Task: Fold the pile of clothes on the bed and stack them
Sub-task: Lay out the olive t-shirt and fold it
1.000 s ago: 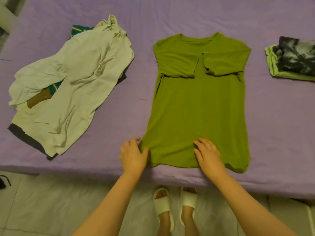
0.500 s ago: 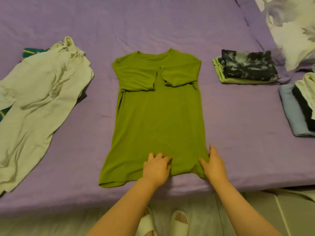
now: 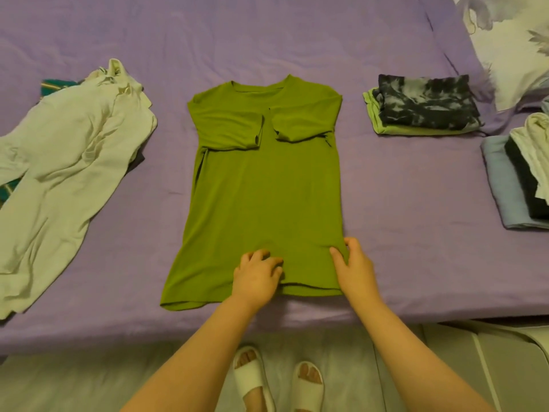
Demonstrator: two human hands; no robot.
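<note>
Since the frame half a second ago, the right hand (image 3: 355, 267) has slid a little further up the green T-shirt (image 3: 264, 188), and the left hand (image 3: 255, 278) is pressing nearer the middle of the hem. The shirt is lying flat on the purple bed sheet (image 3: 401, 203), neck away from the person, both sleeves folded in across the chest. The left hand is resting on the lower cloth with curled fingers; whether it is pinching a fold is hard to tell. The right hand is gripping the shirt's lower right edge, thumb on top and fingers bent around the side. A pile of pale unfolded clothes (image 3: 65, 173) is lying well to the left. A folded stack with a tie-dye top (image 3: 424, 105) is sitting to the right, and another folded stack (image 3: 520, 185) is lying at the right edge. White slippers (image 3: 252, 379) are showing on the floor below.
</note>
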